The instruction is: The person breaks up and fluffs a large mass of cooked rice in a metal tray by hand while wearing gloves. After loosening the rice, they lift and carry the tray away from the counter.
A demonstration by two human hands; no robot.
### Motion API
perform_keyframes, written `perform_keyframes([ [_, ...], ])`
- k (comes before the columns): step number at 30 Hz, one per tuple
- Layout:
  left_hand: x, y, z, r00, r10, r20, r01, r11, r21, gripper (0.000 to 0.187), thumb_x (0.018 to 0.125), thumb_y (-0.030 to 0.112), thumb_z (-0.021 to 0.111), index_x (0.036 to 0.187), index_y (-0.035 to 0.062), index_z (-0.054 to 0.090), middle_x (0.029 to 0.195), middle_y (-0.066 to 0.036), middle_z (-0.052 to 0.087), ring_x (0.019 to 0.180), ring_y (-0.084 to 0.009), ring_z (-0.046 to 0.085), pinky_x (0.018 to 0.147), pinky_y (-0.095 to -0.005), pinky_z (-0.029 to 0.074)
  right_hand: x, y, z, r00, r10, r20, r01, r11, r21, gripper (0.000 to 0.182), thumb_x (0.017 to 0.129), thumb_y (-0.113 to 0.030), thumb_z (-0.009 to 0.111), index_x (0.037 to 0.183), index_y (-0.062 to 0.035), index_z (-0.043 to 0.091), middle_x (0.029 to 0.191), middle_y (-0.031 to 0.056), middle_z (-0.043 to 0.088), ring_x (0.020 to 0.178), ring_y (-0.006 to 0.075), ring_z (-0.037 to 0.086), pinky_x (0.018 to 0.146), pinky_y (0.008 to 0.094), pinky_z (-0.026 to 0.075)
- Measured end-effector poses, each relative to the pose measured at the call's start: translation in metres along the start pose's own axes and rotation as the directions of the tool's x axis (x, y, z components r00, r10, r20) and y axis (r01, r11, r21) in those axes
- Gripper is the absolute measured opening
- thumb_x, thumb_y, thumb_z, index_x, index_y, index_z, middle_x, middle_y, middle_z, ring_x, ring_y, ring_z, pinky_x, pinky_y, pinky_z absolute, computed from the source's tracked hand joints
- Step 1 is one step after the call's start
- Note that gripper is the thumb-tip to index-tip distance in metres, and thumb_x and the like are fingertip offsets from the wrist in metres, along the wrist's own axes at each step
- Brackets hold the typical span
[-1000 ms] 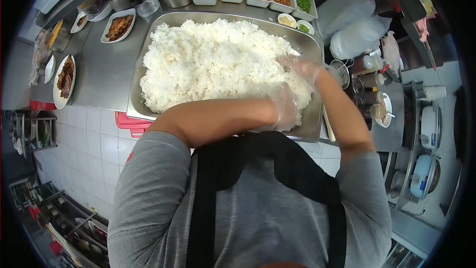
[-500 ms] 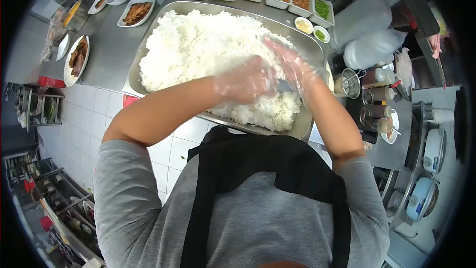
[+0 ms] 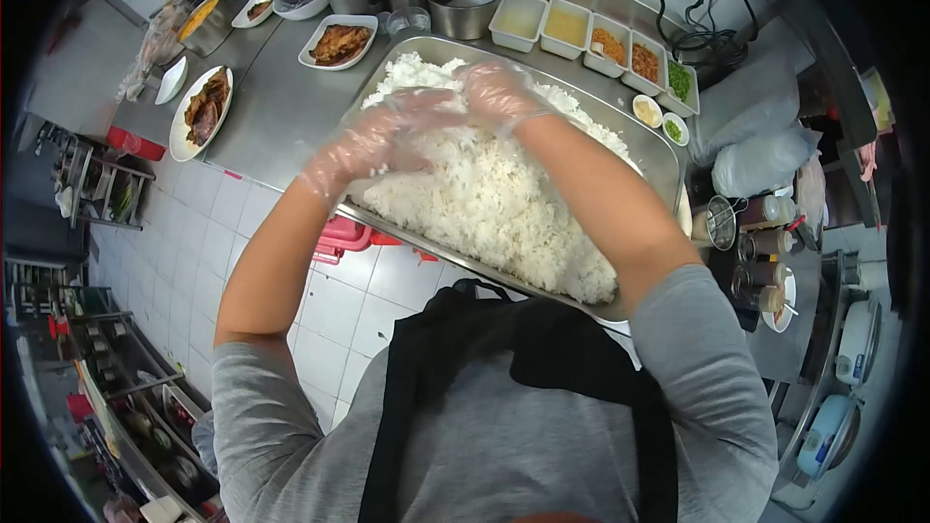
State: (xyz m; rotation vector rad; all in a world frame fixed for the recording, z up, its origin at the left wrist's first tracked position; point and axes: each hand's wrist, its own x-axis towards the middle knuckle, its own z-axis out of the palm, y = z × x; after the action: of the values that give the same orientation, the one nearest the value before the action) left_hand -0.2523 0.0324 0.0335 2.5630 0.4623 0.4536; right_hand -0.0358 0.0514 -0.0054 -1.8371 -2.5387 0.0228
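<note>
A large metal tray [image 3: 664,169] holds a big heap of white rice [image 3: 494,194]. Both hands wear clear plastic gloves. Over the tray's left part, my left hand [image 3: 392,136] touches the rice, its fingers pointing right and its thumb apart from them. My right hand [image 3: 499,95] is bent down at the far edge of the heap, close to the left fingertips. What lies under the right palm is hidden, and its fingertips do not show clearly.
Beyond the tray stand a metal pot [image 3: 463,15] and several white containers [image 3: 565,27] of toppings. Plates of cooked meat [image 3: 337,43] are at left. Plastic bags [image 3: 765,165] and bottles [image 3: 765,274] stand at right. A red crate [image 3: 339,235] is below the tray.
Both hands have moved left and away from me, from the tray's near right part to its far left part. The rice now reaches further across the near right part. The view has shifted.
</note>
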Motion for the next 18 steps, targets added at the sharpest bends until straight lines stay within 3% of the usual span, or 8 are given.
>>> perform_keyframes([
  [3, -0.013, 0.004, -0.023, 0.979, -0.188, -0.079, 0.188, 0.982, -0.005, 0.05, 0.072, 0.017, 0.074, 0.12, 0.0113, 0.06, 0.129, -0.007, 0.054, 0.122, -0.0258, 0.047, 0.101, -0.0399, 0.038, -0.005, 0.004, -0.022, 0.996, 0.066, 0.063, -0.075, 0.983, 0.168, 0.041, 0.077, -0.014, 0.061, 0.117, -0.0154, 0.062, 0.111, 0.0142, 0.064, 0.104, 0.0302, 0.061, 0.091, 0.0365, 0.047],
  [9, -0.065, -0.065, -0.021, 0.94, -0.078, -0.333, 0.147, 0.972, 0.185, 0.048, 0.072, 0.014, 0.075, 0.118, 0.0142, 0.061, 0.117, -0.008, 0.06, 0.112, -0.0259, 0.053, 0.094, -0.0374, 0.042, -0.072, -0.031, -0.025, 0.997, 0.062, -0.041, -0.022, 0.768, 0.64, 0.025, 0.082, -0.016, 0.065, 0.106, -0.0115, 0.065, 0.103, 0.0117, 0.065, 0.104, 0.0227, 0.059, 0.094, 0.0364, 0.045],
  [10, -0.068, -0.067, -0.013, 0.914, -0.129, -0.384, 0.19, 0.974, 0.125, 0.049, 0.074, 0.014, 0.075, 0.12, 0.0129, 0.058, 0.115, -0.008, 0.061, 0.11, -0.0246, 0.053, 0.093, -0.0361, 0.043, -0.079, -0.046, 0.01, 0.993, 0.115, -0.016, -0.06, 0.628, 0.776, 0.021, 0.081, -0.014, 0.066, 0.102, -0.0108, 0.067, 0.1, 0.0118, 0.065, 0.101, 0.0228, 0.06, 0.092, 0.0355, 0.047],
  [12, -0.071, -0.078, -0.001, 0.851, -0.239, -0.468, 0.269, 0.963, -0.003, 0.051, 0.078, 0.016, 0.073, 0.125, 0.0102, 0.054, 0.11, -0.009, 0.061, 0.106, -0.022, 0.054, 0.091, -0.0337, 0.044, -0.095, -0.052, 0.026, 0.996, 0.081, -0.022, -0.045, 0.736, 0.675, 0.019, 0.083, -0.019, 0.065, 0.101, -0.0114, 0.067, 0.098, 0.0108, 0.065, 0.101, 0.0214, 0.059, 0.093, 0.0355, 0.046],
  [13, -0.07, -0.089, 0.004, 0.798, -0.432, -0.42, 0.373, 0.901, -0.219, 0.051, 0.081, 0.017, 0.071, 0.127, 0.009, 0.051, 0.109, -0.009, 0.061, 0.103, -0.0201, 0.055, 0.089, -0.0324, 0.044, -0.102, -0.052, 0.028, 0.998, 0.054, -0.017, -0.032, 0.783, 0.621, 0.019, 0.084, -0.021, 0.065, 0.1, -0.0118, 0.068, 0.097, 0.0103, 0.065, 0.102, 0.0206, 0.059, 0.093, 0.0355, 0.046],
  [15, -0.077, -0.11, 0.015, 0.632, -0.753, -0.184, 0.552, 0.604, -0.575, 0.051, 0.086, 0.018, 0.066, 0.132, 0.0066, 0.045, 0.107, -0.009, 0.061, 0.099, -0.0164, 0.056, 0.086, -0.0296, 0.046, -0.138, -0.025, -0.013, 0.991, 0.124, 0.043, -0.089, 0.398, 0.913, 0.024, 0.088, -0.027, 0.06, 0.105, -0.0114, 0.066, 0.1, 0.0105, 0.065, 0.103, 0.0208, 0.058, 0.096, 0.0366, 0.043],
  [16, -0.082, -0.119, 0.018, 0.668, -0.728, -0.156, 0.497, 0.592, -0.635, 0.051, 0.088, 0.019, 0.065, 0.132, 0.0056, 0.044, 0.105, -0.009, 0.06, 0.096, -0.0151, 0.056, 0.084, -0.0288, 0.046, -0.163, -0.011, -0.036, 0.987, 0.143, 0.078, -0.101, 0.165, 0.981, 0.027, 0.09, -0.031, 0.057, 0.107, -0.0112, 0.066, 0.102, 0.0105, 0.065, 0.103, 0.0209, 0.058, 0.097, 0.0371, 0.042],
  [18, -0.088, -0.132, 0.024, 0.732, -0.671, -0.119, 0.376, 0.543, -0.751, 0.052, 0.09, 0.02, 0.062, 0.134, 0.0035, 0.041, 0.102, -0.008, 0.06, 0.091, -0.0125, 0.056, 0.08, -0.0271, 0.048, -0.209, 0.005, -0.059, 0.887, 0.461, -0.024, -0.214, 0.456, 0.864, 0.029, 0.094, -0.025, 0.048, 0.107, -0.0063, 0.066, 0.098, 0.0124, 0.068, 0.087, 0.026, 0.064, 0.08, 0.0384, 0.05],
])
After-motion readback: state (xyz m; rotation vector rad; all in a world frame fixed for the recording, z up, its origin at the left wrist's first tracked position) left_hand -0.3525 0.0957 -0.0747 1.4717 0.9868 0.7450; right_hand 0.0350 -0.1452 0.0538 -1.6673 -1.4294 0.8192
